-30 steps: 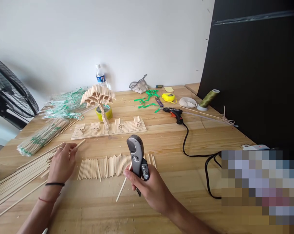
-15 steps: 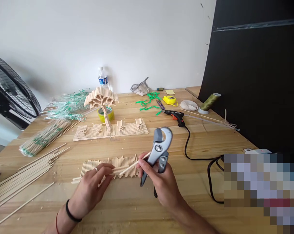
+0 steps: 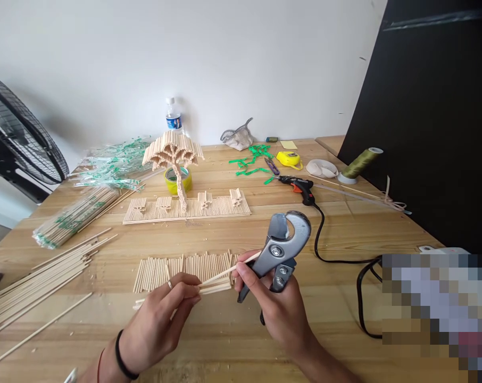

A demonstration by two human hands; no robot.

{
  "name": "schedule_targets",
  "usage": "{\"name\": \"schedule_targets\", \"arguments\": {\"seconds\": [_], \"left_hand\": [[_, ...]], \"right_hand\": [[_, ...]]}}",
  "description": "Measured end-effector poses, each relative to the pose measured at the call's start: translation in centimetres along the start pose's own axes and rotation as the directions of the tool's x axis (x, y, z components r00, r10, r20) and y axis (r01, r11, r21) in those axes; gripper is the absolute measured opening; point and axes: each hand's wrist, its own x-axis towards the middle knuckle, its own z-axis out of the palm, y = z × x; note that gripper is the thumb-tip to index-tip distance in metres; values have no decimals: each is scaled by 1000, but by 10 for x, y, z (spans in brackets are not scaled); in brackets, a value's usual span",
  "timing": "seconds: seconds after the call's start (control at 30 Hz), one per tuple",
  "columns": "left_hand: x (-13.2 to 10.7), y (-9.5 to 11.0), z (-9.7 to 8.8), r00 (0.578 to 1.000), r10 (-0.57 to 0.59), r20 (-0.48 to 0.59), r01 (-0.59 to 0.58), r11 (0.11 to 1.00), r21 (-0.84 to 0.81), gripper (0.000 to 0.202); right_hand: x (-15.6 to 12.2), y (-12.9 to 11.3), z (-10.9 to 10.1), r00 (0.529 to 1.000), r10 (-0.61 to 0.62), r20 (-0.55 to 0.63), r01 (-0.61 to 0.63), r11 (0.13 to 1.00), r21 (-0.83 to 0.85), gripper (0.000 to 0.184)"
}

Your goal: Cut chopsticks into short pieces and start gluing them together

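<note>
My left hand (image 3: 165, 314) is closed, pinching a few thin wooden sticks (image 3: 215, 288) whose ends point right. In my right hand (image 3: 276, 303) is a grey pipe cutter (image 3: 283, 250), its hooked jaw upward and apart from the sticks. The same hand's thumb and fingers also pinch one wooden stick (image 3: 221, 274), whose left end reaches my left fingertips. Just behind both hands lies a row of short cut sticks (image 3: 195, 266), side by side with uneven ends. My left hand covers the row's near left part.
Behind stands a stick-built tree (image 3: 175, 151) on a slatted base (image 3: 193, 208), near yellow tape (image 3: 185, 183). Long sticks (image 3: 45, 282) and a wrapped bundle (image 3: 75, 215) lie left. A glue gun (image 3: 300, 187) with a black cord, a tape measure (image 3: 289, 159) and a thread spool (image 3: 360, 164) are right.
The view has shifted slightly. The stick in my right hand now meets my left fingertips, where its end was free before. Both hands have come a little nearer to me.
</note>
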Motion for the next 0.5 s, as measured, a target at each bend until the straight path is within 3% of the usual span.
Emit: {"name": "schedule_targets", "arguments": {"seconds": [0.5], "left_hand": [[2,3,3,992,-38,-117,39,999,5,22]], "right_hand": [[-7,4,1,994,-33,104,41,996,-81,18]]}}
